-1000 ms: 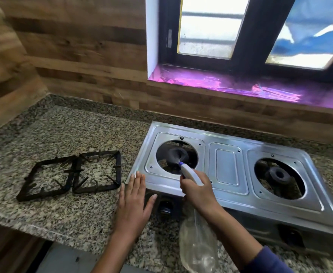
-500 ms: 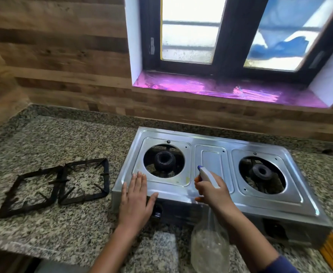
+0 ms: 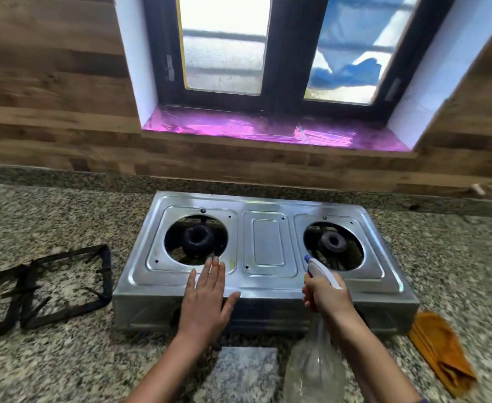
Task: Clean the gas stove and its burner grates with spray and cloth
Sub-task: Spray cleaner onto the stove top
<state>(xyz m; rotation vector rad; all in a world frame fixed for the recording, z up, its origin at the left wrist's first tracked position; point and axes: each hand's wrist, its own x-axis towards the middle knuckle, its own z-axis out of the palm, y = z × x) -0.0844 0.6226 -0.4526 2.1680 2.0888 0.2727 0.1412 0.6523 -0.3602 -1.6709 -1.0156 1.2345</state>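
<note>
A steel two-burner gas stove (image 3: 268, 242) sits on the granite counter with both burners bare. My left hand (image 3: 207, 298) lies flat and open on the stove's front edge, fingertips by the left burner (image 3: 196, 238). My right hand (image 3: 326, 298) grips the neck of a clear spray bottle (image 3: 314, 370); its white nozzle (image 3: 317, 269) points at the right burner (image 3: 333, 242). Two black burner grates (image 3: 52, 289) lie on the counter left of the stove. A folded orange cloth (image 3: 439, 350) rests by the stove's right front corner.
The granite counter (image 3: 64, 216) runs along a wood-panelled wall. A window with a pink-lined sill (image 3: 268, 130) is behind the stove. A grey stone block (image 3: 244, 370) shows below the counter's front edge.
My right hand has carried the spray bottle rightward from the left burner to the right burner. My left hand has slid right along the stove's front. The orange cloth has come into view.
</note>
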